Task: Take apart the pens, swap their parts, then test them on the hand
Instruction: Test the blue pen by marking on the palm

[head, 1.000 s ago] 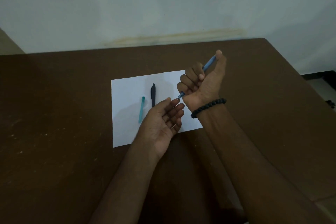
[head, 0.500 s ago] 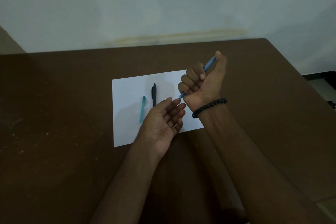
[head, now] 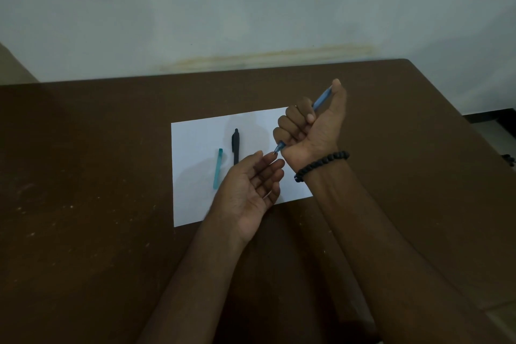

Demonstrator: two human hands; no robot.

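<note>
My right hand (head: 312, 126) is closed in a fist around a light blue pen (head: 321, 99), thumb on its upper end, tip pointing down-left. The pen's tip touches or nearly touches the fingertips of my left hand (head: 251, 190), which lies palm up with fingers apart and holds nothing. On the white paper (head: 195, 204) lie a black pen part (head: 236, 145) and, to its left, a teal pen part (head: 218, 168). My left hand covers the lower end of the black part.
The paper lies on a dark brown table (head: 83, 204) that ends at a pale wall (head: 251, 8) behind. A black bead bracelet (head: 321, 163) circles my right wrist. The table's right edge (head: 474, 126) runs diagonally, with floor beyond it.
Almost nothing differs; both hands hold their pose, the pen tip staying at my left fingertips.
</note>
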